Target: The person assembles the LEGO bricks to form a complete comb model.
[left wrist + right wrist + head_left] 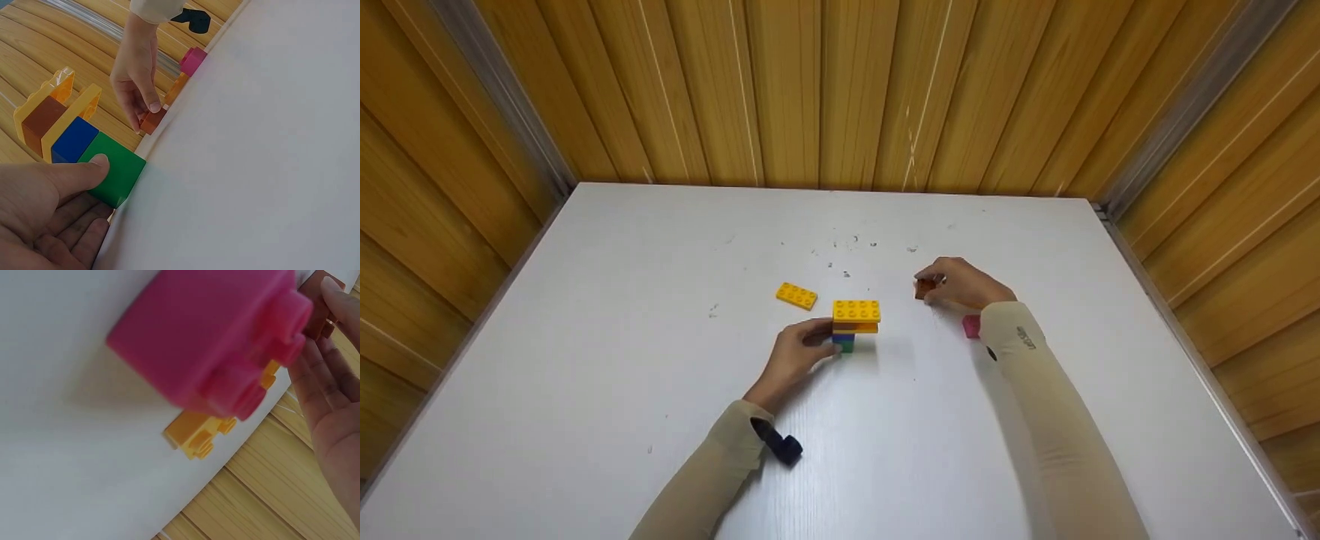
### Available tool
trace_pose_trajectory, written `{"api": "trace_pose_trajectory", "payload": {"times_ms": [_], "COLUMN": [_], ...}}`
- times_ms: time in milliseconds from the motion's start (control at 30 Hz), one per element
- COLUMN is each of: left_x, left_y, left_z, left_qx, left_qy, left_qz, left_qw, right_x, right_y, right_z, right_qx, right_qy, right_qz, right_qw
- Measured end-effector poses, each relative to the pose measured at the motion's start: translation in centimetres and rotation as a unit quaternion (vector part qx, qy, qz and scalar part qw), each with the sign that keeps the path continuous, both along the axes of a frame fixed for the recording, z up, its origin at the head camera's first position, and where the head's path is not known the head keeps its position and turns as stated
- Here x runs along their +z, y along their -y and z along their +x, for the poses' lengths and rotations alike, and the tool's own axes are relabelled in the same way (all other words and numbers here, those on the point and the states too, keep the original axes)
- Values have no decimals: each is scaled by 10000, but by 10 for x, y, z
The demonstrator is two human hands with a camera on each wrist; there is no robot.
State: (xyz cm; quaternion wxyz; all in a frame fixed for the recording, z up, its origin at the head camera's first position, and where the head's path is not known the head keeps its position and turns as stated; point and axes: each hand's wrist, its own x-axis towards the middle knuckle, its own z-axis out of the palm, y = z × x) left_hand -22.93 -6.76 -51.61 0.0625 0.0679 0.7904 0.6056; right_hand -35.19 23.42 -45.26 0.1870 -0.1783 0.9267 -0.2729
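Observation:
My left hand [799,351] grips the base of a small brick stack on the white table, thumb on its green brick [119,169]. Above the green come a blue brick [75,139], a yellow plate, a brown brick [44,119] and a top yellow plate [856,310] that juts out to the right. Further right, my right hand [966,283] pinches a separate brown brick [924,288] at table level. A pink brick [972,326] stands by the right wrist, partly covered by the sleeve.
A loose yellow plate [796,295] lies studs-up behind the stack, to the left. An orange-yellow piece [176,89] shows between the pink and brown bricks in the left wrist view. Wood-patterned panels [817,94] rise around the table [585,315].

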Motion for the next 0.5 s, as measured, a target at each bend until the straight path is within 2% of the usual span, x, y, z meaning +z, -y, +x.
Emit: {"api": "trace_pose_trajectory", "payload": {"times_ms": [300, 500], "left_x": [-1, -3], "left_y": [1, 1], "left_z": [-1, -1], "left_qx": [-109, -140], "left_qy": [-117, -232], "left_qz": [69, 76], "left_qw": [9998, 9996], "right_x": [2, 5], "right_y": [7, 16], "right_z": [0, 0], "right_qx": [402, 577], "right_qy": [-130, -215], "right_qz": [-170, 48], "right_qw": [9990, 9981]}}
